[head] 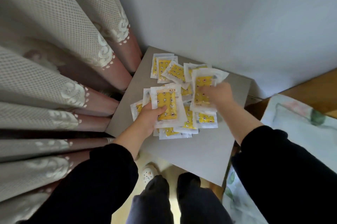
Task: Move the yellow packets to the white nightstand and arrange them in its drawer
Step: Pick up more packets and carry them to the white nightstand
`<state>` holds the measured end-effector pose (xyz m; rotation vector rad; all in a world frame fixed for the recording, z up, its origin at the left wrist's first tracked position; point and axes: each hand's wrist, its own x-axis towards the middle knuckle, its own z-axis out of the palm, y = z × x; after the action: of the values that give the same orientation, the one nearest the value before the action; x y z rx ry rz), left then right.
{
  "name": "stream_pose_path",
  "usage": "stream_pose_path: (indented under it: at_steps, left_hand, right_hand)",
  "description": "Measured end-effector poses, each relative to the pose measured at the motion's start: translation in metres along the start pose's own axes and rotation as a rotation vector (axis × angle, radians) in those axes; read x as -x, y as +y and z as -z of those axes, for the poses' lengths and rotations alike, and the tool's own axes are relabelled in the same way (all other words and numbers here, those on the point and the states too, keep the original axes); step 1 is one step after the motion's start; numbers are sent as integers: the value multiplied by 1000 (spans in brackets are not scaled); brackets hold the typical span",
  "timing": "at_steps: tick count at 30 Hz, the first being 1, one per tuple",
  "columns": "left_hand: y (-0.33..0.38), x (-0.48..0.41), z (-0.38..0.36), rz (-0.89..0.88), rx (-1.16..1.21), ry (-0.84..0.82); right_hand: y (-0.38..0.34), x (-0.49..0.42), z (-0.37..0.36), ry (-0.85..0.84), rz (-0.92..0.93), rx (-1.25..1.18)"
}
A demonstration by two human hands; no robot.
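Observation:
Several yellow packets with white borders lie in a loose heap (173, 72) on top of the white nightstand (197, 149), which stands in the corner. My left hand (147, 119) grips a small stack of packets (166, 105) from below, thumb on top. My right hand (217, 94) holds another stack of packets (202, 89) just above the heap, slightly blurred. More packets (206, 119) lie flat under and between both hands. The nightstand's drawer is not visible from this angle.
A patterned curtain (54, 78) hangs close on the left of the nightstand. A grey wall (218, 14) is behind it. A bed with floral bedding (300, 123) and a wooden headboard (313, 85) is on the right. My legs and a white slipper (148, 174) are below.

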<state>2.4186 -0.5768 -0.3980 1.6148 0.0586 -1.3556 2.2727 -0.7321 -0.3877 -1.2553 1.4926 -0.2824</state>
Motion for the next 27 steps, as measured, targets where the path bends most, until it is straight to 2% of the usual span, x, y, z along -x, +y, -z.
stream_pose_path:
  at_steps: [2,4,6,9,14,18,27]
  left_hand:
    - [5,19,7,-35,-40,-26]
    - [7,41,13,-52,-52,-52]
    - [8,66,22,-61,-82,-82]
    - [4,94,36,-43,-135,-117]
    - [-10,130,70,-77,-364,-194]
    - [-37,157,110,-136,-641,-296]
    - [-143,226,170,-87,-1102,-491]
  right_hand:
    - [7,32,11,-91,-127,-321]
    - [11,64,18,-264,-189,-562]
    - [14,94,19,-382,-220,-678]
    - [17,139,14,-405,-242,-713]
    - [47,218,-12,-266,-238,-735]
    - [97,291,-47,-57,-238,-833]
    - [228,468,-124,308,-468,-1110]
